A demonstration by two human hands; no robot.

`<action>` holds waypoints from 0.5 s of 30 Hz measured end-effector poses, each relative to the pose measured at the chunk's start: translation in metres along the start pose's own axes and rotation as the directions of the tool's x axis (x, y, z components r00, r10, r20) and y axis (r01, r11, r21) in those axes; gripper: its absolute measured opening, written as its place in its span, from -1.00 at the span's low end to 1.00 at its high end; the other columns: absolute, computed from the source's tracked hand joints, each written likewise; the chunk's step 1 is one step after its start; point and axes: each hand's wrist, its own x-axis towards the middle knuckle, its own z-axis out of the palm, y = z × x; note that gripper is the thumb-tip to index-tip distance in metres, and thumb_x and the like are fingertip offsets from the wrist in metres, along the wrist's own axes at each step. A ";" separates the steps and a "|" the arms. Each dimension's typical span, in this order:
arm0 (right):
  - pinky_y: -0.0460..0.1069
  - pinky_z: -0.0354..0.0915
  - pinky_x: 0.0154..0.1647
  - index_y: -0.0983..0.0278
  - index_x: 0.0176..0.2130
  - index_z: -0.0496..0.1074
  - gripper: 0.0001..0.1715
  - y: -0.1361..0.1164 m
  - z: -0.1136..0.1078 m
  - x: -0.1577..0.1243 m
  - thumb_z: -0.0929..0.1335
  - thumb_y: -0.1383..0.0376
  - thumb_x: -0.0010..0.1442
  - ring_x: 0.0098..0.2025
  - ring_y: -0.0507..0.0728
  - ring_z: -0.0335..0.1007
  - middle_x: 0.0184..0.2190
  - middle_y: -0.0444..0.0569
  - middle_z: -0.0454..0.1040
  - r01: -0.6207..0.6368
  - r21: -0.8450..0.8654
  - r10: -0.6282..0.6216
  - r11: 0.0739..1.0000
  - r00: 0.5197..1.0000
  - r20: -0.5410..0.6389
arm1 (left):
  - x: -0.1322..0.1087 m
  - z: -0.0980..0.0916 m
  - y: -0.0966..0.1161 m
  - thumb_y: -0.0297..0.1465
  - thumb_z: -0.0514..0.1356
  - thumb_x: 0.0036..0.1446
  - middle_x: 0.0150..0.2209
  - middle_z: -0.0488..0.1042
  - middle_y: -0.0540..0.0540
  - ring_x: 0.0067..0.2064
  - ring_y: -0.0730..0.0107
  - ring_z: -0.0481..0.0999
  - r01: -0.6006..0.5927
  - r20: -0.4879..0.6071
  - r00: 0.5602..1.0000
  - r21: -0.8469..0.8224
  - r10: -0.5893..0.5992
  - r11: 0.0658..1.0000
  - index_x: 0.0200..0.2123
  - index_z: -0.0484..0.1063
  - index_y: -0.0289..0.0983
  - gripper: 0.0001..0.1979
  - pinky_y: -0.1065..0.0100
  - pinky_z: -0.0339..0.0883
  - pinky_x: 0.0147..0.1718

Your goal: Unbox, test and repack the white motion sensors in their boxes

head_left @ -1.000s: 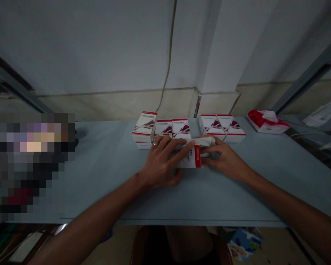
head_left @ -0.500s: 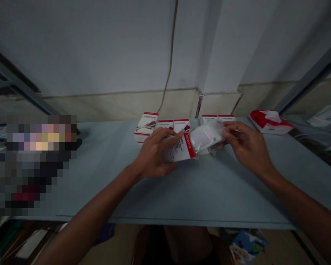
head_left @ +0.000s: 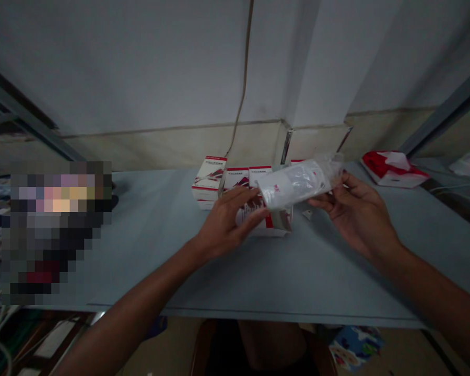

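A white detector in a clear plastic bag (head_left: 293, 183) is held up, tilted, above the table. My right hand (head_left: 356, 206) is closed on the bag's gathered right end. My left hand (head_left: 229, 219) is at the packet's left end, thumb and fingers apart; whether the fingertips touch it I cannot tell. Below the packet, a white and red box (head_left: 272, 227) lies on its side with its open end to the right, partly hidden by my left hand. Behind it stand more red and white boxes (head_left: 209, 175), some covered by the packet.
On the grey-blue table (head_left: 149, 250), a red and white packet (head_left: 395, 168) lies at the back right. A small pale scrap (head_left: 307, 214) is below the bag. A blurred-out patch (head_left: 55, 230) covers the left side. A cable (head_left: 243, 78) hangs down the wall.
The bagged detector has come out of the box and moved up, its left end now over the box. My left hand has let go of the box, which now lies lower.
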 end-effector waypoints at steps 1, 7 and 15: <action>0.11 0.67 -0.07 0.08 -0.24 0.47 -0.86 0.002 0.003 -0.003 0.46 0.12 0.28 -0.23 0.13 0.64 -0.26 -0.14 0.56 -0.024 0.013 0.024 1.000 1.000 0.015 | 0.001 0.000 0.001 -0.08 0.09 0.46 -0.19 0.61 -0.16 -0.17 0.28 0.54 0.065 -0.041 0.997 -0.078 -0.068 0.995 -0.06 0.55 -0.28 -0.59 0.22 0.45 -0.11; 0.20 0.63 0.06 0.09 -0.16 0.45 -0.86 0.006 0.015 -0.011 0.43 0.22 0.24 -0.08 0.19 0.67 -0.04 -0.07 0.64 -0.164 0.134 0.154 0.977 0.985 0.078 | 0.005 -0.003 0.002 -0.05 0.06 0.48 -0.49 0.48 -0.02 -0.43 0.48 0.42 0.217 0.061 0.976 -0.421 -0.211 0.881 -0.46 0.44 -0.29 -0.45 0.40 0.31 -0.36; 0.08 0.57 -0.51 0.14 0.05 0.46 -0.61 -0.005 0.021 -0.005 0.25 0.07 0.35 -0.31 0.24 0.69 -0.07 0.08 0.67 -0.308 0.129 0.282 0.943 0.940 0.190 | 0.019 -0.007 0.013 -0.12 0.12 0.45 -0.40 0.49 -0.04 -0.33 0.43 0.44 0.187 0.087 0.982 -0.478 -0.166 0.858 -0.39 0.48 -0.28 -0.56 0.35 0.38 -0.27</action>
